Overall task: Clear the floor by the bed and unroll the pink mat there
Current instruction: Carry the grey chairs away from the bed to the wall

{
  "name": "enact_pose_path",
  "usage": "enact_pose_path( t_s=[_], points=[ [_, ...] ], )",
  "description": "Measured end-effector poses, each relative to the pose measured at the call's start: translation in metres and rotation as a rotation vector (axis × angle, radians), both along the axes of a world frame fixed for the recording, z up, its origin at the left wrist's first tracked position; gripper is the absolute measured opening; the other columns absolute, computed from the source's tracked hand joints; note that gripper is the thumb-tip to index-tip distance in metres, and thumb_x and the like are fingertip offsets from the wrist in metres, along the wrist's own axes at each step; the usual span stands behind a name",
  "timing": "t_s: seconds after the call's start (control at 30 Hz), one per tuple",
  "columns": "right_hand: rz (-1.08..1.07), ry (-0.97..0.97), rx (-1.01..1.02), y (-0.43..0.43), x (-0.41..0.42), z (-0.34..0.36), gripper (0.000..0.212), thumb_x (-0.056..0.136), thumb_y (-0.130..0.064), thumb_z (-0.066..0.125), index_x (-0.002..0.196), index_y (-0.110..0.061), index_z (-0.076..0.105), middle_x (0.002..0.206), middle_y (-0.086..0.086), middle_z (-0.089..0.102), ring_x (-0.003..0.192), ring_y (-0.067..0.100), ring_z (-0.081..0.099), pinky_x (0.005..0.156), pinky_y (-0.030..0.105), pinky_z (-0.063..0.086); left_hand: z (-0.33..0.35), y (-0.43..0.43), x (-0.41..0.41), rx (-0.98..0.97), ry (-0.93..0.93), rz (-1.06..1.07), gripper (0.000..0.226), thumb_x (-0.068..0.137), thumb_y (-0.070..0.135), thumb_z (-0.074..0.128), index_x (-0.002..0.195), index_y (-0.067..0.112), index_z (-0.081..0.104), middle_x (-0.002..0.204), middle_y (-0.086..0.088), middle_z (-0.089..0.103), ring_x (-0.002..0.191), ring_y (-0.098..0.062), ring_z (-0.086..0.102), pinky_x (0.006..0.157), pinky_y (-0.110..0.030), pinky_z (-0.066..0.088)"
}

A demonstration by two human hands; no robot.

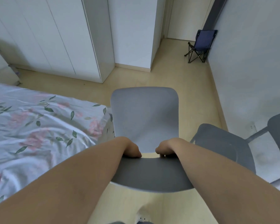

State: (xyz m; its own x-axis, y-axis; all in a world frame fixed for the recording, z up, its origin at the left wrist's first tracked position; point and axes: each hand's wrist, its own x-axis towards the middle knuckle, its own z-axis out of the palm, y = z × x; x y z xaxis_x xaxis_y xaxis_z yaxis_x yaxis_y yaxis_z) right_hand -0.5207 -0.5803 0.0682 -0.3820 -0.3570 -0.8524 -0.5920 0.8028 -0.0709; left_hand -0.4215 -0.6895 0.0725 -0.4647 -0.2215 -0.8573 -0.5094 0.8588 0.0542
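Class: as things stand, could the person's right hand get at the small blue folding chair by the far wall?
Probably not. The right hand and left hand grip the grey chair's backrest, and the blue folding chair stands far across open floor.

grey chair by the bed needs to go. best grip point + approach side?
Grip the top edge of the backrest, from behind, as both hands do now: left hand and right hand curl over it, spaced apart. That curved rim faces the person and sits highest, above the seat. The bed crowds its left side; another chair stands to its right.
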Motion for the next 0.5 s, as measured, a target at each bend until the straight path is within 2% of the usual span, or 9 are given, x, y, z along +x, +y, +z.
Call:
enact_pose_path(
  t_s=[0.23, 0.33, 0.4, 0.5],
  points=[
    [-0.037, -0.020, -0.025, -0.088, -0.131, -0.012, 0.040, 0.099, -0.031, 0.036, 0.121, -0.009, 0.062, 0.103, 0.006, 0.053, 0.090, 0.022, 0.051, 0.078, 0.026, 0.038, -0.003, -0.092, -0.134, -0.003, -0.018, -0.048, 0.050, 0.100, 0.042, 0.031, 0.137, 0.013, 0.047, 0.145, -0.007, 0.043, 0.133, -0.025, 0.042, 0.108, -0.036, 0.029],
    [-0.067, -0.004, -0.045, -0.134, -0.195, -0.026, 0.028, 0.097, -0.036, 0.042, 0.088, -0.016, 0.060, 0.090, 0.001, 0.055, 0.081, 0.020, 0.051, 0.069, 0.025, 0.037, -0.013, -0.146, -0.201, -0.037, -0.028, -0.092, 0.053, 0.099, 0.046, 0.031, 0.139, 0.015, 0.045, 0.148, -0.007, 0.041, 0.135, -0.025, 0.039, 0.110, -0.037, 0.028],
    [-0.055, 0.010, -0.060, -0.165, -0.237, -0.031, 0.029, 0.097, -0.036, 0.043, 0.077, -0.017, 0.053, 0.086, 0.000, 0.053, 0.083, 0.020, 0.050, 0.074, 0.026, 0.036, -0.018, -0.181, -0.248, -0.048, -0.033, -0.121, 0.053, 0.098, 0.049, 0.032, 0.138, 0.017, 0.047, 0.147, -0.005, 0.042, 0.134, -0.024, 0.040, 0.109, -0.037, 0.029],
    [-0.041, 0.021, -0.073, -0.202, -0.298, -0.031, 0.019, 0.095, -0.032, 0.044, 0.087, -0.018, 0.054, 0.100, 0.002, 0.053, 0.089, 0.021, 0.049, 0.079, 0.028, 0.035, -0.012, -0.219, -0.314, -0.037, -0.050, -0.165, 0.051, 0.100, 0.045, 0.030, 0.137, 0.015, 0.048, 0.146, -0.005, 0.043, 0.134, -0.023, 0.041, 0.108, -0.035, 0.029]
  ],
)
